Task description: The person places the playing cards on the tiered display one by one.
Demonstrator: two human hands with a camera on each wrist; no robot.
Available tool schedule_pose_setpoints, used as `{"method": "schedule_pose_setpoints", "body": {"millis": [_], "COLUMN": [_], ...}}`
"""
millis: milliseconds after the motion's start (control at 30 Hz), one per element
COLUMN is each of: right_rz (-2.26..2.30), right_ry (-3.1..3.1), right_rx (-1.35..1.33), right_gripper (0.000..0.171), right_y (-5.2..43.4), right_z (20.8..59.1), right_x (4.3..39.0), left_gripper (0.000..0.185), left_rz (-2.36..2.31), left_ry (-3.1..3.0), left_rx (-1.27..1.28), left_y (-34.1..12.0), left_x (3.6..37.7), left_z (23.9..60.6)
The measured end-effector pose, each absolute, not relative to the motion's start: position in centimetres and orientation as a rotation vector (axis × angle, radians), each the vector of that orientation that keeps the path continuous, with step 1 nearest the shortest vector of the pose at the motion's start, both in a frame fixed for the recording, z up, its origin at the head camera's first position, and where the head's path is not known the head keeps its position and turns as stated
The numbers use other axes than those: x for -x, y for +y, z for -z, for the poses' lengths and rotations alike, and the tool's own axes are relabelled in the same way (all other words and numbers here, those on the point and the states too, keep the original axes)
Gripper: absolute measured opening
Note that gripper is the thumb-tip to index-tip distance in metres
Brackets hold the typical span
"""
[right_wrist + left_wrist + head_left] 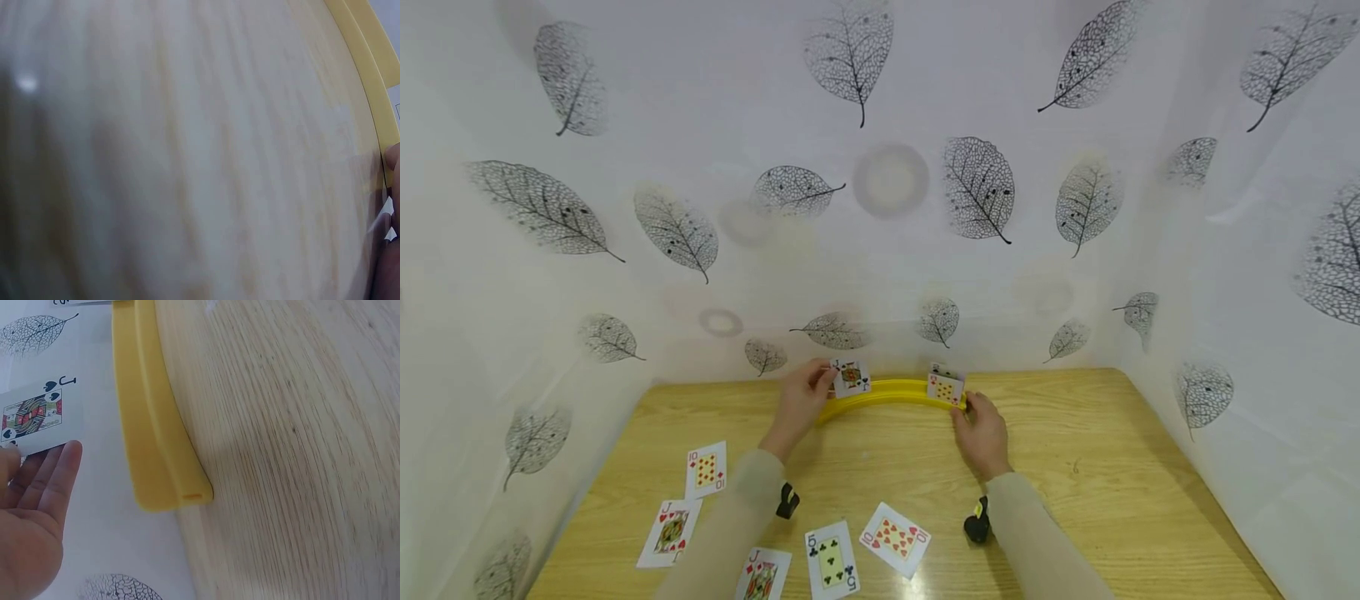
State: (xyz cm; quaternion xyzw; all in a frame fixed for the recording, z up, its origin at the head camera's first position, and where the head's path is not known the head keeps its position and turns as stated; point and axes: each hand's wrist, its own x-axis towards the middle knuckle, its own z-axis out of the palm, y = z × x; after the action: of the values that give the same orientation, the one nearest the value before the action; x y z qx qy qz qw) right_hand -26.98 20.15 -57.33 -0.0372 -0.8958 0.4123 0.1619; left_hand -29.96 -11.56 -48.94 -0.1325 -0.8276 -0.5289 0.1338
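My left hand (801,400) pinches a jack of spades (852,378) by its edge, above the left part of a curved yellow card holder (898,390). In the left wrist view the jack (31,417) appears apart from the holder (156,425), with the left hand's fingers (53,481) behind its lower edge. My right hand (983,433) grips the holder's right end, thumb in front. Beside it, a card with red pips (945,389) stands in the holder, and another card (942,368) shows partly behind it. Only a bit of the right hand (392,162) appears in the right wrist view.
Face up on the wooden table (1075,500) lie a ten of diamonds (706,470), jack of hearts (670,533), jack of diamonds (763,577), five of clubs (831,561) and ten of hearts (896,540). A leaf-printed white curtain (895,275) hangs behind the table.
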Motion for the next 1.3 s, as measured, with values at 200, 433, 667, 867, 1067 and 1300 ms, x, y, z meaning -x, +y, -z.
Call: {"method": "schedule_pose_setpoints", "body": {"millis": [200, 433, 667, 867, 1067, 1300], "right_rz": [-1.189, -1.179, -1.184, -1.196, -1.198, -1.186], "right_ry": [-2.561, -2.547, -2.544, -2.546, -2.537, -2.542], "right_rx": [0.11, 0.089, 0.107, 0.118, 0.12, 0.122], "right_gripper": [0.048, 0.047, 0.047, 0.047, 0.047, 0.047], "right_y": [20.2, 20.3, 20.3, 20.3, 20.3, 20.2], "right_z": [57.5, 57.6, 57.6, 57.5, 57.5, 57.4], "right_x": [27.1, 27.1, 27.1, 27.1, 27.0, 27.0], "left_gripper": [0.015, 0.015, 0.018, 0.018, 0.015, 0.014], "left_rz": [1.484, 1.424, 1.483, 1.475, 1.421, 1.405], "left_ry": [-2.403, -2.418, -2.355, -2.365, -2.308, -2.298], "left_rx": [0.388, 0.389, 0.402, 0.376, 0.423, 0.424], "left_y": [-10.2, -8.3, -6.3, -4.8, -3.6, -2.6], "left_x": [30.6, 31.0, 31.4, 31.6, 31.9, 32.1], "left_z": [49.4, 49.0, 48.9, 49.1, 49.5, 50.0]}}
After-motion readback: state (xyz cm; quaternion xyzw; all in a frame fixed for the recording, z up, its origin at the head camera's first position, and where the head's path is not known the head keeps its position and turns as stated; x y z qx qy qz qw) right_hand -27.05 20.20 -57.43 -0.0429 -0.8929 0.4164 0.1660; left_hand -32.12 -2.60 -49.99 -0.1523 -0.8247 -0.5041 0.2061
